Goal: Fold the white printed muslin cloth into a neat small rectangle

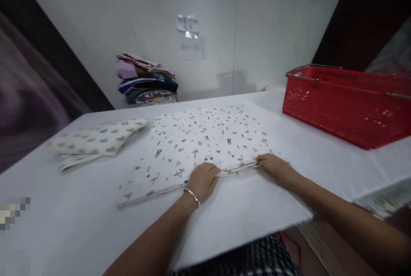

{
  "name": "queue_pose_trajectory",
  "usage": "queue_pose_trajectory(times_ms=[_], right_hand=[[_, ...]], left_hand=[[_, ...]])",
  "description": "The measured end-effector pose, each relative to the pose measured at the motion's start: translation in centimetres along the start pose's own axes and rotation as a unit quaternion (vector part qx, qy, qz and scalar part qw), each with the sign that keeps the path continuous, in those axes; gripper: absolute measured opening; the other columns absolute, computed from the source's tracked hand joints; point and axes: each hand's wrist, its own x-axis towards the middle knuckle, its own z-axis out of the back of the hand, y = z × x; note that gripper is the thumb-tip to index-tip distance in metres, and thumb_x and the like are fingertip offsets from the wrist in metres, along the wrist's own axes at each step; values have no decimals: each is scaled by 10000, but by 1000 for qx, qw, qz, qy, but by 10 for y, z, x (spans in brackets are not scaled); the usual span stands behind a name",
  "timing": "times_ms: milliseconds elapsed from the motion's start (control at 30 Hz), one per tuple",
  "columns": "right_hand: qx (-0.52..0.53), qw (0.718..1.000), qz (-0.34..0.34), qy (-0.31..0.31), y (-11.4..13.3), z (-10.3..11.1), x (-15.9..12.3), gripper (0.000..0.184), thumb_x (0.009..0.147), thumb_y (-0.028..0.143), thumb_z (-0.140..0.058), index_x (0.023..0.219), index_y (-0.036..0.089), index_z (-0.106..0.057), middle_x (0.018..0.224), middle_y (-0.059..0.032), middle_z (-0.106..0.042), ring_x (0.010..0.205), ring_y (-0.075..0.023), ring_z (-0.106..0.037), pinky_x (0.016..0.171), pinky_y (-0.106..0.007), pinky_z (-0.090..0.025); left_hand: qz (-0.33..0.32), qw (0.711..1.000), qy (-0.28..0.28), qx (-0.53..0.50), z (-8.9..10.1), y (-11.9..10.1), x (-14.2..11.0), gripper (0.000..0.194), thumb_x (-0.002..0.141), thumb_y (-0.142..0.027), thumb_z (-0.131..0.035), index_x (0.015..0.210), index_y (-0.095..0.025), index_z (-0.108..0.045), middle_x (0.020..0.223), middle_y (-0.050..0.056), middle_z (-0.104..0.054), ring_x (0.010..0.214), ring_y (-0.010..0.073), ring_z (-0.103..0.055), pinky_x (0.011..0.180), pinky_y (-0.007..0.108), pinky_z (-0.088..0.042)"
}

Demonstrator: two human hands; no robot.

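Note:
A white cloth [199, 139] printed with small palm trees and other motifs lies folded in layers on the white table. My left hand [204, 179], with a silver bracelet at the wrist, is closed on the middle of its near edge. Farther right along the same edge, my right hand [276, 169] pinches the layers between thumb and fingers. Between the two hands the edge is bunched and slightly raised. To the left sits a second, cream cloth [96, 141] with grey printed shapes, loosely folded; neither hand touches it.
A red plastic basket [346, 104] with metal handles stands on the right of the table [80, 224]. Against the wall at the back left is a stack of folded fabrics [147, 81]. Paper notes [189, 31] are stuck on the wall. The table's near edge runs by my lap.

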Motion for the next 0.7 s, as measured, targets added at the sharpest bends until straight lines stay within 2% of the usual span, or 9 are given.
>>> queue_pose_trajectory(times_ms=[100,200,433,567,700], right_hand=[[21,998,-54,-19,-4,-8,-5,282,934,271,-378,1152,247,-554,1126,-70,-634,1025,-217,-602,881,-407,-525],[30,997,-67,-22,-11,-17,-11,294,931,294,-386,1167,267,-560,1154,-62,-630,1030,-219,-610,874,-405,-542],[-3,998,30,-56,-17,-23,-15,296,903,251,-393,1099,275,-614,1088,-105,-654,986,-255,-628,847,-469,-541],[-46,995,49,-71,-18,-24,-15,311,894,212,-400,1131,270,-592,1081,-97,-656,969,-246,-631,817,-451,-546],[-76,993,56,-76,-12,-17,-11,281,910,215,-370,1058,237,-608,995,-86,-677,896,-235,-639,775,-432,-540]], left_hand=[[9,1000,-4,-8,0,-2,-3,205,800,-124,-518,949,-206,-632,969,47,-637,932,209,-535,812,374,-435],[11,1000,-21,-14,-2,-2,-5,190,783,-115,-532,914,-207,-633,947,43,-634,913,199,-531,791,364,-428],[2,998,-55,-4,-4,-4,-7,164,755,-102,-546,838,-202,-646,916,60,-620,895,204,-524,765,368,-409],[5,999,-41,22,-2,-4,-5,156,769,-118,-548,844,-207,-653,893,55,-617,872,203,-525,762,365,-413],[-1,999,-4,44,0,-4,-3,160,806,-143,-532,874,-209,-661,919,56,-624,880,203,-532,770,367,-421]])
